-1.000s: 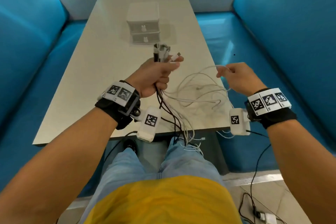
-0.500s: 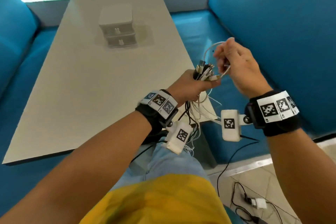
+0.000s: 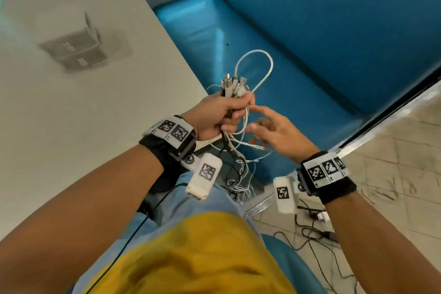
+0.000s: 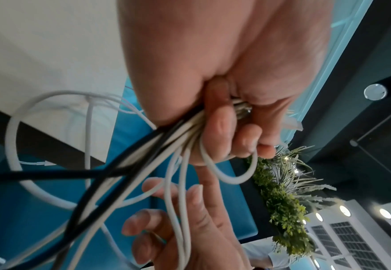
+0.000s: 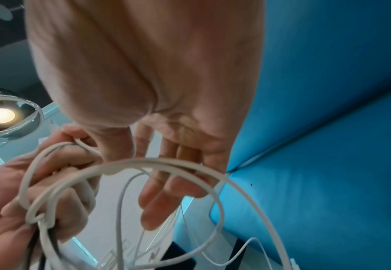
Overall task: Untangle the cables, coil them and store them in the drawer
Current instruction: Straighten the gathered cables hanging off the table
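The left hand (image 3: 214,114) has its fingers wrapped tight round the cables (image 3: 235,141), past the desk (image 3: 83,126) edge. The right hand (image 3: 274,133) has loose, wide fingers touching the cords. They look soft, light and floppy; grab near a plug.

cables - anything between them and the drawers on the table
Nothing visible. The left hand grips the cables off the table's edge; bare tabletop lies between them and the closed drawers.
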The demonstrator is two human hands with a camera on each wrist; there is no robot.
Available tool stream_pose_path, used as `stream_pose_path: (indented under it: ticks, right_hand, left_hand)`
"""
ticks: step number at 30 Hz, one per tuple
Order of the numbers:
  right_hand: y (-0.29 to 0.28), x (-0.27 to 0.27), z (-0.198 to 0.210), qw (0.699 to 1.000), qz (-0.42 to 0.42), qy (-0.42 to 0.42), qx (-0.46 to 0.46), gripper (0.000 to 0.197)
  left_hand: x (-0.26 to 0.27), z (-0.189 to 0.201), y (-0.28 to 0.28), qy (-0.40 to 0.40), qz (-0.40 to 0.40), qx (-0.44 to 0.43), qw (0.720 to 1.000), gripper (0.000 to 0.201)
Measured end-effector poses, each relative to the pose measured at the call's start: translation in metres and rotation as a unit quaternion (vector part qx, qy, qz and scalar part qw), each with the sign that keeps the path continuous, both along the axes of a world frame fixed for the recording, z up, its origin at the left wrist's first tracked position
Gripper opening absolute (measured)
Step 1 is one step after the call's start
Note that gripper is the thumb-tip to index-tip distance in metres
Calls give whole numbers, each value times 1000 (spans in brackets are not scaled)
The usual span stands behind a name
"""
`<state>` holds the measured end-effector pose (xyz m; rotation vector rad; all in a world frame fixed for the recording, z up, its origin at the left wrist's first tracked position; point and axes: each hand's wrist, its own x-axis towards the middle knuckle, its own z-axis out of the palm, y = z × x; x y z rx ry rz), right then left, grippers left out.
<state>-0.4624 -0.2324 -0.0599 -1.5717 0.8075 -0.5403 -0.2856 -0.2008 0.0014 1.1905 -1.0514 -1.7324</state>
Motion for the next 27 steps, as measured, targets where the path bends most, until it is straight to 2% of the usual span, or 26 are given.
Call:
stream_pose_path:
  ticks: [2, 5, 11, 15, 17, 19, 21, 22, 25, 27]
  right_hand:
    - [-2, -5, -9, 1000, -28, 1, 0, 19]
    - [-8, -18, -21, 999, -50, 0, -1, 16]
    - [-17, -36, -60, 995, 10, 96, -31, 7]
    - [-17, -44, -88, 986, 37, 163, -15, 11]
    - [-13, -56, -112, 956, 90, 279, -2, 16]
    - [-2, -74, -139, 898, 132, 420, 29, 25]
    - [14, -94, -163, 863, 120, 485, 78, 25]
    - [21, -101, -172, 858, 96, 494, 100, 23]
    - [32, -114, -189, 870, 4, 468, 152, 18]
    - [31, -117, -193, 868, -12, 471, 153, 20]
  left_hand:
    - [-6, -5, -4, -16, -7, 4, 1000, 21]
    - [-14, -12, -7, -45, -11, 12, 999, 20]
    - [-30, -21, -11, -68, -16, 23, 997, 19]
    - [-34, -16, -10, -69, -20, 17, 997, 19]
    - [-31, -9, -11, -64, -13, 13, 998, 20]
    - [-24, -1, -13, -67, -9, 5, 998, 21]
    - [-18, 1, -13, -79, -11, 3, 997, 21]
    - [-17, 1, -12, -88, -14, 5, 996, 21]
    - [-19, -6, -9, -120, -22, 17, 992, 18]
    - [-24, -11, -7, -152, -20, 22, 988, 15]
